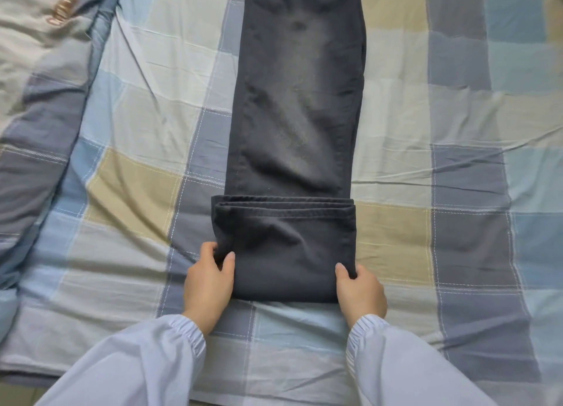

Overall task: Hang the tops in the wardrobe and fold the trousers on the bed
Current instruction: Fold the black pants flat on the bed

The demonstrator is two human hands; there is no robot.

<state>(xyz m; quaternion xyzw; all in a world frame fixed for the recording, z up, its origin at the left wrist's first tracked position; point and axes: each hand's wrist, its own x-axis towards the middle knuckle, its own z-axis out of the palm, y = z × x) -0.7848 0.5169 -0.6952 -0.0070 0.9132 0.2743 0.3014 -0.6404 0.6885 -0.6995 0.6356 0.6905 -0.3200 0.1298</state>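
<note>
Already dark, faded trousers (292, 116) lie hem-folded.

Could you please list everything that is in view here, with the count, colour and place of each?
trousers: one pair, dark grey, lying lengthwise down the middle of the bed, near end folded over.
bedsheet: one, checked in blue, grey, beige and white, under everything.
quilt: one, same check with a pale side, bunched at the left.
sleeves: two, pale blue, bottom.
left hand: gripping the fold's left edge.
right hand: gripping the fold's right edge.
</note>
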